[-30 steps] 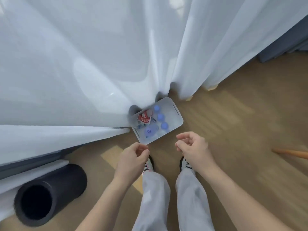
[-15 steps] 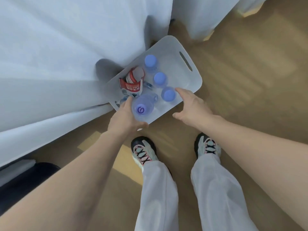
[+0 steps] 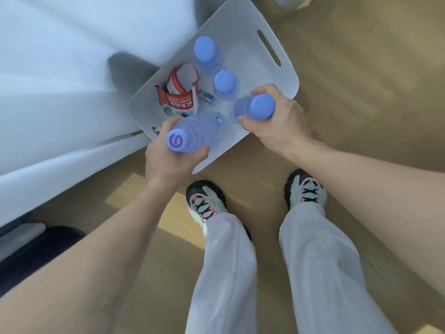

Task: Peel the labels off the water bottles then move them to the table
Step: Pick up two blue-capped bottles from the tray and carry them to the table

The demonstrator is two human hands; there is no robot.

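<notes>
Clamping my left hand [image 3: 168,162] and right hand [image 3: 281,126] round one clear, blue-capped plastic water bottle [image 3: 198,131] each, I judged them slick, thin-walled, crushable, best gripped at the shoulder.

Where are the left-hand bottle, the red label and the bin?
left-hand bottle [image 3: 177,140], head view, top of its cap
red label [image 3: 177,103], head view, printed red band
bin [image 3: 243,44], head view, bare inner wall
</notes>
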